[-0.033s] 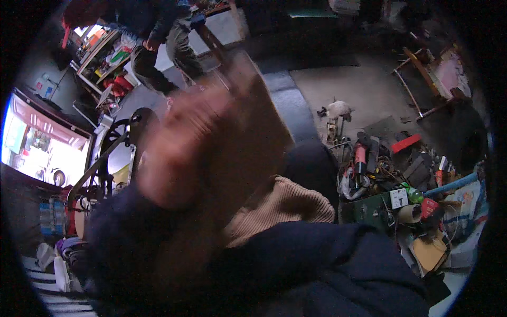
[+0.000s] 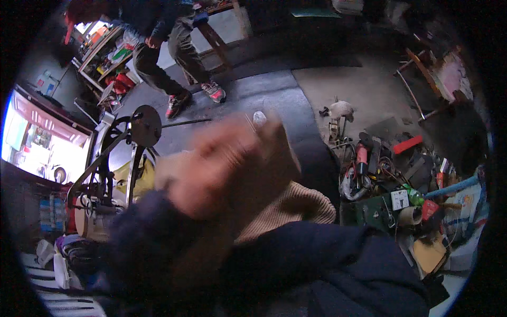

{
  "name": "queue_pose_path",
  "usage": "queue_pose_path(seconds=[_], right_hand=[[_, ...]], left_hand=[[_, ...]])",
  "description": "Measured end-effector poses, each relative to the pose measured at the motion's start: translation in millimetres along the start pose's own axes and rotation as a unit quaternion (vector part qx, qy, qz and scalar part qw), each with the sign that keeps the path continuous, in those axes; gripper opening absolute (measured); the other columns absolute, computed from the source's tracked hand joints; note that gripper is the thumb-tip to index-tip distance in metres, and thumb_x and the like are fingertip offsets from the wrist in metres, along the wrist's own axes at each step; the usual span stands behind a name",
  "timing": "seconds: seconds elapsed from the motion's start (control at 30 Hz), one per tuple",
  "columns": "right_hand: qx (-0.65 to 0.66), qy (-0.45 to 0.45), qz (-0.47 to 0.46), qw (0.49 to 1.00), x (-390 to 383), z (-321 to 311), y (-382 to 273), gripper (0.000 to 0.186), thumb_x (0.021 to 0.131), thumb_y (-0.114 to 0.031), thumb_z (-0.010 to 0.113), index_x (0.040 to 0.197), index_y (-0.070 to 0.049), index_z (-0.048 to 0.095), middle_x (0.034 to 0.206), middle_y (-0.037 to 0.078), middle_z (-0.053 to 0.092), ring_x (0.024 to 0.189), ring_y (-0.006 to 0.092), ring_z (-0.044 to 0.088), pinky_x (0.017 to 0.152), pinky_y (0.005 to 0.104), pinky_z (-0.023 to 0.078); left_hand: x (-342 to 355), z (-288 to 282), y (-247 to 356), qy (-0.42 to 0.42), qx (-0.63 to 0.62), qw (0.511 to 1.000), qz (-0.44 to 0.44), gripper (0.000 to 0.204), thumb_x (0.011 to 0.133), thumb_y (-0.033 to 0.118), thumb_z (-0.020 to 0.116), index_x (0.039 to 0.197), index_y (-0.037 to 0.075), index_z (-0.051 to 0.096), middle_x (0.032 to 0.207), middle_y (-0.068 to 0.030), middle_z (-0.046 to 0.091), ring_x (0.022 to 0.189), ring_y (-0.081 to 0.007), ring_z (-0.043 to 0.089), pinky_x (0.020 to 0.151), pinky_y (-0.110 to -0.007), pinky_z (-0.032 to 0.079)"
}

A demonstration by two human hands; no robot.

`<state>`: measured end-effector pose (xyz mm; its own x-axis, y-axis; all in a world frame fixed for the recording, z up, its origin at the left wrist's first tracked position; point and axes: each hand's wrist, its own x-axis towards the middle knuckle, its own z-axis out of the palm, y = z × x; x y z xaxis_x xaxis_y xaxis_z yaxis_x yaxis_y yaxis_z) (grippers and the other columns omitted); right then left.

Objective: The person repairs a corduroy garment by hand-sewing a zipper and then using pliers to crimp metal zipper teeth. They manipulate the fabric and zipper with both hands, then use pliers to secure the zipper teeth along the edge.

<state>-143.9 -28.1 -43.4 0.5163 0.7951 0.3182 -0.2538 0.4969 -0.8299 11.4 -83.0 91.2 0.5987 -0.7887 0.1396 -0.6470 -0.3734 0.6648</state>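
My left hand, smeared by motion, is raised in the middle with its fingers curled. A thin pale line shows by its fingertips; what it grips is too blurred to name. Against and beyond the hand is a brown flat piece, also blurred, its edge slanting down to the right. Tan ribbed cloth bulges out below it, over my dark clothing. A small whitish oval shows just past the fingertips. My right hand does not show.
At left stands a black metal machine with a round disc. Another person sits at the back left, in red shoes. To the right, tools and a red-bodied power tool lie heaped by a green box. A wooden frame leans farther back.
My left hand has moved to the right and a little down, and the brown piece has dropped with it. The machine's disc and the person's shoes now show in full.
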Motion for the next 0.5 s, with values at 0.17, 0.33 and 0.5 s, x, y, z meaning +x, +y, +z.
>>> queue_pose_path(seconds=[0.17, 0.33, 0.5], right_hand=[[-0.354, 0.084, 0.098, 0.926, -104, -19, -62, 0.045, 0.092, -0.04, 0.058, 0.126, -0.01, 0.06, 0.122, 0.02, 0.062, 0.116, 0.0379, 0.057, 0.098, 0.0418, 0.046], [-0.321, 0.187, 0.071, 0.926, -140, -36, -155, 0.027, 0.093, -0.023, 0.064, 0.107, 0.001, 0.068, 0.092, 0.022, 0.07, 0.083, 0.0321, 0.069, 0.073, 0.0373, 0.053], [-0.278, 0.542, -0.017, 0.793, -141, -54, -217, 0.013, 0.095, -0.012, 0.06, 0.102, -0.001, 0.064, 0.09, 0.005, 0.067, 0.086, 0.013, 0.062, 0.081, 0.0276, 0.049]], left_hand=[[-62, 117, -24, -0.131, -0.299, 0.937, -0.126, 0.028, 0.1, 0.016, 0.055, 0.12, -0.004, 0.06, 0.109, -0.0089, 0.068, 0.1, -0.0165, 0.061, 0.089, -0.029, 0.047], [-67, 76, -35, -0.07, -0.304, 0.939, -0.143, 0.021, 0.097, 0.018, 0.055, 0.105, 0.0, 0.062, 0.089, -0.017, 0.066, 0.079, -0.0287, 0.06, 0.077, -0.036, 0.049], [-34, 34, -1, -0.017, -0.218, 0.974, -0.063, 0.015, 0.095, 0.015, 0.055, 0.095, 0.0, 0.059, 0.078, -0.0242, 0.058, 0.073, -0.0421, 0.057, 0.065, -0.041, 0.047]])
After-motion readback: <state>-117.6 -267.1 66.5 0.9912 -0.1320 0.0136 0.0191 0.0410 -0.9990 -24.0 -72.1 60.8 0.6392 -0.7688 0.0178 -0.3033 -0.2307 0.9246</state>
